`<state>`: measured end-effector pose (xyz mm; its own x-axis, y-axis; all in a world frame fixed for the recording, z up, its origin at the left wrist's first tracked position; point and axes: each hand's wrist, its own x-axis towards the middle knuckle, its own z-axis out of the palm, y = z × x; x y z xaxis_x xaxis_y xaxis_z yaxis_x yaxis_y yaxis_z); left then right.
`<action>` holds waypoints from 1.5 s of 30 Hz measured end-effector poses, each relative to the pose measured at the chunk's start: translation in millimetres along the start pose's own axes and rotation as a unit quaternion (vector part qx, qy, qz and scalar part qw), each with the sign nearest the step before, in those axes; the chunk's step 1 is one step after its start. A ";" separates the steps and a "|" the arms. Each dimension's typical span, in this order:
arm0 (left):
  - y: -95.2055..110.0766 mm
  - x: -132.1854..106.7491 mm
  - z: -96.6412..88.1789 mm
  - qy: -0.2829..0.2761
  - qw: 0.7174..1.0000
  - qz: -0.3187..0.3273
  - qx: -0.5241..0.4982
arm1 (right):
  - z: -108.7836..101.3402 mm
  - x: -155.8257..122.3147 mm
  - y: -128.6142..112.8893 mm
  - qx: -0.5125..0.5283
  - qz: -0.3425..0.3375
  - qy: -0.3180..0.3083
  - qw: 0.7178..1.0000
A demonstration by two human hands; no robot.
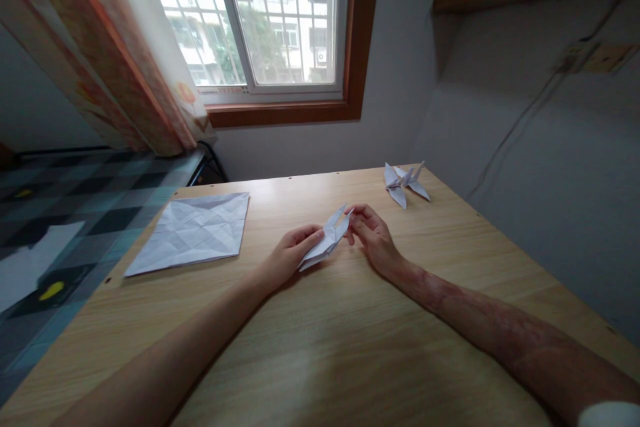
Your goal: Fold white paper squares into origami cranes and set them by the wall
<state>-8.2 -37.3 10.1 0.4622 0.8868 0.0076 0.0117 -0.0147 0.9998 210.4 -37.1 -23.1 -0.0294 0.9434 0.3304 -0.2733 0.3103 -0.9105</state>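
Note:
A partly folded white origami crane [327,240] is held between my two hands above the middle of the wooden table. My left hand [295,250] grips its wide lower part, thumb on top and fingers underneath. Two narrow points stick up from the paper at its far end. My right hand [373,233] pinches the tip of the right-hand point between thumb and fingers. The underside of the paper is hidden by my left hand.
Creased white paper sheets [195,230] lie on the table [320,360] at left. Finished paper cranes [404,183] stand at the back right corner. More white paper [35,263] rests on the checked bed cover [125,180]. A window and curtain [130,47] are beyond.

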 end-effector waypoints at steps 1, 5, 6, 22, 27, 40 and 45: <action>0.2 0.0 0.1 0.003 1.000 -0.001 -0.002 | 0.5 0.1 -1.0 -0.001 -0.003 0.001 1.000; 0.7 -0.2 0.2 0.003 1.000 -0.004 -0.009 | 2.3 0.9 -3.0 -0.013 -0.009 0.019 1.000; 0.4 -0.3 0.1 0.002 1.000 -0.007 -0.011 | 2.6 1.2 -2.9 -0.017 -0.009 0.026 0.999; 0.1 -0.3 1.6 0.004 0.994 0.038 0.098 | 1.1 -0.4 -3.8 -0.050 -0.031 0.074 0.996; -2.2 -0.1 1.9 0.001 0.993 0.044 0.114 | 2.6 -0.1 -2.7 -0.035 -0.044 0.062 0.997; -9.1 3.6 1.8 0.023 0.998 0.052 0.011 | 4.0 -3.1 -6.7 -0.027 -0.026 0.014 0.999; -13.6 8.2 -1.2 0.043 0.987 0.043 -0.148 | 5.6 -8.6 -9.1 -0.137 -0.003 -0.080 0.987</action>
<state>-5.6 -29.3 -3.4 0.3722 0.9246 0.0813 -0.2902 0.0328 0.9564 207.7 -48.7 -16.2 -0.1856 0.9177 0.3512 -0.0047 0.3566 -0.9343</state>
